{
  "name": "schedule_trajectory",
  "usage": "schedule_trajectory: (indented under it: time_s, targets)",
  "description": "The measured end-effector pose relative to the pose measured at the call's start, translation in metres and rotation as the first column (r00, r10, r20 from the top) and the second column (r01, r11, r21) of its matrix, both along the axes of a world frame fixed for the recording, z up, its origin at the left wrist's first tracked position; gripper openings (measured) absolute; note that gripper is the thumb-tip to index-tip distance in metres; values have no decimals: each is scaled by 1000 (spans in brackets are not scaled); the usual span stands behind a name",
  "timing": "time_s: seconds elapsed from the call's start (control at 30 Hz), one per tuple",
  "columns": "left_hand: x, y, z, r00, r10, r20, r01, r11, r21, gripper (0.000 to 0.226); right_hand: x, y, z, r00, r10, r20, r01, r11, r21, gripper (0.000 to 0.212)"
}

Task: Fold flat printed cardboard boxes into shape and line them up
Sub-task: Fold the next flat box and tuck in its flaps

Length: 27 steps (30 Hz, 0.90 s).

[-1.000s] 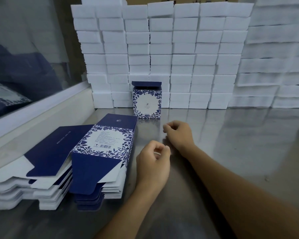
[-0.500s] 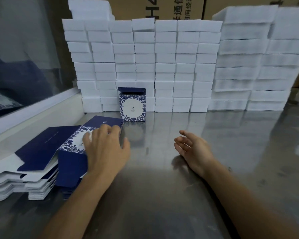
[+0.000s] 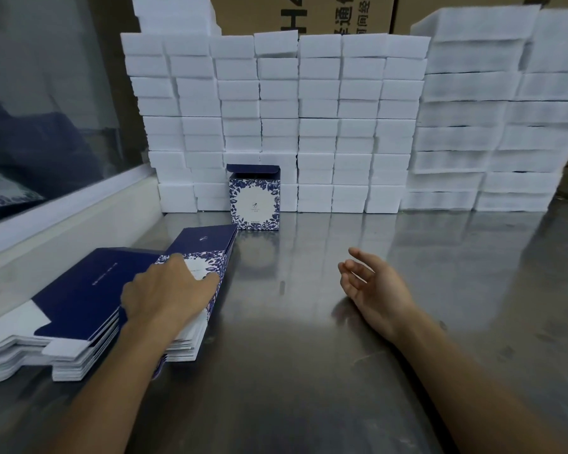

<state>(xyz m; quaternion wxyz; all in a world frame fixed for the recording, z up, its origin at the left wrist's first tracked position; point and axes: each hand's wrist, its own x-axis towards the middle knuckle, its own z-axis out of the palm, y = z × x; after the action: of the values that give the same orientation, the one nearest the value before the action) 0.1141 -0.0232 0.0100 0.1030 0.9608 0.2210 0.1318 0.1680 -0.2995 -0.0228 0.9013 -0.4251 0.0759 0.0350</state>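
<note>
Left hand (image 3: 164,296) further across flat stack (image 3: 197,257)

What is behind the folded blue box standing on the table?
Behind the folded box stands a wall of stacked white blocks. The blocks directly behind it are covered, so they cannot be seen.

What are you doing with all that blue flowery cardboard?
A person is making boxes. Their left hand lies on top of a stack of flat boxes at the left of the shiny metal table, reaching for the top one. Their right hand rests open on the table and holds nothing. One folded box already stands upright at the back, its lid flap up, against a wall of white foam blocks.
</note>
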Motion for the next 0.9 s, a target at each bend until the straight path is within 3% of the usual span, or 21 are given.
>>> schedule_trajectory:
  time_s: [0.2, 0.33, 0.43, 0.53, 0.7, 0.8, 0.9]
  targets:
    - [0, -2, 5, 995, -67, 78, 61, 995, 85, 32, -4, 1, -1, 1000, -11, 8, 11, 999, -31, 13]
    - [-4, -6, 3, 982, -39, 185, 51, 997, -60, 40, -7, 4, -2, 999, 21, 27, -17, 987, -160, 13]
    - [-4, -15, -1, 943, -38, 331, 56, 998, -42, 38, -12, 9, -2, 998, 49, 46, -36, 969, -245, 13]
    - [-7, -20, 2, 852, -59, 520, 36, 998, 54, 26, -13, 11, -1, 998, 39, 45, -26, 965, -261, 12]
    - [-13, -24, 9, 626, -259, 736, 103, 963, 251, 45, -14, 11, 1, 999, 25, 24, -19, 968, -249, 13]
    - [-15, -31, 11, 475, -461, 750, 150, 882, 447, 47, -18, 12, 5, 998, 56, 30, -46, 961, -273, 17]
    - [-16, -47, 9, 371, -591, 716, 219, 805, 551, 41, -25, 19, 11, 986, 158, 47, -135, 940, -314, 25]
